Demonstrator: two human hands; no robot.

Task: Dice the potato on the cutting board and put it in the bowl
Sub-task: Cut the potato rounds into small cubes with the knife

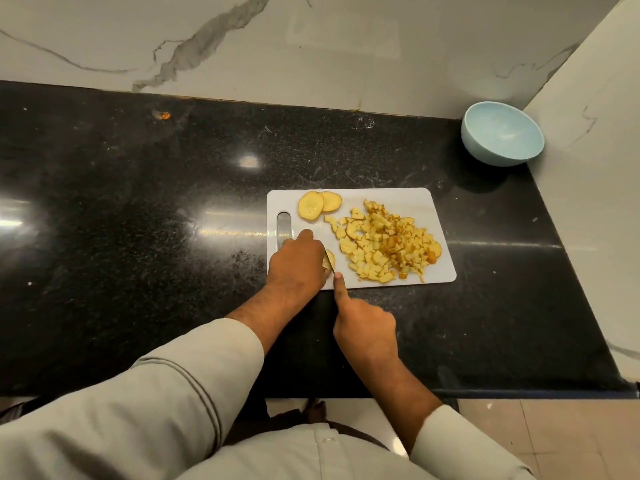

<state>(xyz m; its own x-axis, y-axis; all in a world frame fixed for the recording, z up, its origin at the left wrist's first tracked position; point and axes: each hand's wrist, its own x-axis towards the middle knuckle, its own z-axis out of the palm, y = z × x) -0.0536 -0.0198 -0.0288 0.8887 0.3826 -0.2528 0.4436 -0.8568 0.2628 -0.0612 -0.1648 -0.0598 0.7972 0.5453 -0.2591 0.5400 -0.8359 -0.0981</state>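
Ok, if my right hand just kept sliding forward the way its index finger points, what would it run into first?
Probably the potato slice pinned under your left hand. Your right hand points its index finger along the knife straight at it; beyond lies bare cutting board. Depth is hard to judge.

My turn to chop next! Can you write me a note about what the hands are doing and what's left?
Left hand: holds a potato slice down on the board.
Right hand: grips the knife, forefinger along it, blade on that slice.
Done: a big pile of dice lies on the right of the board.
Left: finish this slice, dice the two slices at the far left of the board, then move everything to the bowl, which stands empty at the counter's far right corner.
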